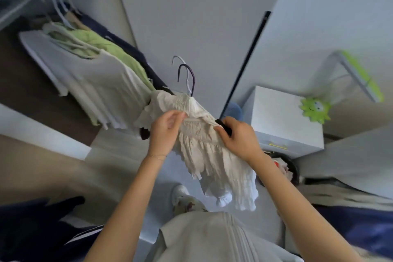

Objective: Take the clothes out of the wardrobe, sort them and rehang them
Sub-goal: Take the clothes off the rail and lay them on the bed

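A cream ruffled garment (210, 155) hangs between my hands in front of the wardrobe. Above its smocked top rise two hanger hooks, a dark one (188, 74) and a white one (180, 64). My left hand (165, 132) pinches the garment's upper edge with curled fingers. My right hand (238, 136) grips the garment's right side together with the dark end of a hanger. Inside the open wardrobe (25, 2) at the upper left, white (89, 74), green (106, 49) and navy clothes hang on a rail.
A white wardrobe door (191, 17) stands straight ahead. A white box (282, 121) with a green toy (314, 110) sits at the right, a dark round basket (293, 170) below it. Dark clothes (32, 229) lie at the lower left, blue fabric (361, 229) at the lower right.
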Demonstrator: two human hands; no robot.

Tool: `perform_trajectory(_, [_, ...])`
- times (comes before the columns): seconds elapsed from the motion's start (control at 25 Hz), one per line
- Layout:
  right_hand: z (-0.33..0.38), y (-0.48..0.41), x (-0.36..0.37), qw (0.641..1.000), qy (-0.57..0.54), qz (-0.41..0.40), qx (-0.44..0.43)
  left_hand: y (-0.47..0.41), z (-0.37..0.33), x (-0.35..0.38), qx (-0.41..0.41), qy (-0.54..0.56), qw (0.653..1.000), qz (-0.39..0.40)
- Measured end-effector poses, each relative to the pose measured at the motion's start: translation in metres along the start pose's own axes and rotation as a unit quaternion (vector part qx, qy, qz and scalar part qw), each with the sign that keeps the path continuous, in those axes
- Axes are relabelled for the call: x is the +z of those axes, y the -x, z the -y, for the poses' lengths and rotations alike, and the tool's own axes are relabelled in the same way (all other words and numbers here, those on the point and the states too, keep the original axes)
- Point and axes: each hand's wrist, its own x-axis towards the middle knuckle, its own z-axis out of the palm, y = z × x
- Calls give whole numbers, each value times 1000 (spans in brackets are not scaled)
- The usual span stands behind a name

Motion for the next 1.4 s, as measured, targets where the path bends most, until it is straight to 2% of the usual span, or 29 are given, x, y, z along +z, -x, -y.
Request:
perform_trajectory(0.16, [-41, 58, -40, 996, -1, -45, 72, 2, -15, 42, 137, -130, 982, -16])
perform_trajectory(0.24, [-62, 89, -58, 992, -9, -73, 100, -5, -11, 67, 168, -171, 971, 10])
perform_trajectory(0.4, [-92, 148, -91, 981, -52, -116, 149, -26, -26, 133, 191, -200, 946, 168])
perform_trajectory(0.56, [-119, 187, -113, 966, -53, -147, 205, -49, -51, 206, 280, -242, 867, 335])
perform_trajectory(0.72, [-141, 217, -125, 941, -69, -196, 266, -60, -75, 272, 301, -221, 798, 472])
perform_trajectory(0.84, [-152, 244, -133, 904, -89, -248, 338, -54, -104, 323, 312, -200, 744, 556])
perform_trajectory(1.0, [-156, 283, -139, 847, -101, -312, 418, -25, -132, 394, 353, -163, 694, 606])
perform_trajectory(1.24, [-174, 354, -163, 765, -74, -385, 510, 54, -160, 502, 344, -115, 660, 658])
perform_trajectory(1.4, [-212, 412, -193, 724, -40, -408, 555, 118, -177, 577, 329, -81, 675, 655])
